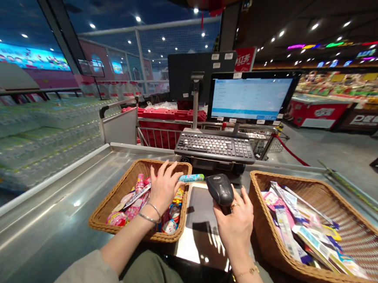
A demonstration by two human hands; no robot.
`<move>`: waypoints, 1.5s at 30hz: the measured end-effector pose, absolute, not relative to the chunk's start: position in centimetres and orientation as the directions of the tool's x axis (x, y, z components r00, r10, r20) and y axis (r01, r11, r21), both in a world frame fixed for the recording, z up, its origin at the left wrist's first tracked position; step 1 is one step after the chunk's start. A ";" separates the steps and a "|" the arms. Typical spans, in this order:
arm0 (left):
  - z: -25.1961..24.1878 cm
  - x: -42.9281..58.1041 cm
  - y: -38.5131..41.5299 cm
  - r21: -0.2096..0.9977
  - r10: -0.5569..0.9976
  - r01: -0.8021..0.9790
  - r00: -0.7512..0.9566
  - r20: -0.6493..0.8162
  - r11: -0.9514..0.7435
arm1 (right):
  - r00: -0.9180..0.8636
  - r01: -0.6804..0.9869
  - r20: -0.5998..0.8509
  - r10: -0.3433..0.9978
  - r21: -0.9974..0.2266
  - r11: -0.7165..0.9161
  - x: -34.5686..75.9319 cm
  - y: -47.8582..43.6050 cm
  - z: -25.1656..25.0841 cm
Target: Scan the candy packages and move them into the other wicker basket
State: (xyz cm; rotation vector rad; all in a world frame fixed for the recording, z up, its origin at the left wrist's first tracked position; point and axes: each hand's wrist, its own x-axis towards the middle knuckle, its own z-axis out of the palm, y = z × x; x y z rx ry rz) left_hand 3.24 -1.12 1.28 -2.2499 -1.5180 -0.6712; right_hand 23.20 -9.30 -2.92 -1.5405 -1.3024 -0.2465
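My left hand is over the left wicker basket, pinching a slim tube-shaped package in blue and green that points right. Beneath it the basket holds small colourful packages. My right hand grips a black barcode scanner, whose head is tilted toward the tube. A small gap separates the scanner from the tube's end. To the right stands a second wicker basket with several flat, long packs inside. What exactly is in the tube cannot be read.
Behind the baskets are a keyboard and a lit monitor; a second screen faces away. A metal counter runs along the left. Shopping carts stand beyond, with stacked bottle packs at left.
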 end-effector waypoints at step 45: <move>1.3 8.7 -2.0 0.219 0.743 0.952 0.013 0.669 -0.214 | 0.239 0.881 0.766 0.596 -0.430 0.198 25.3 -10.4 -3.1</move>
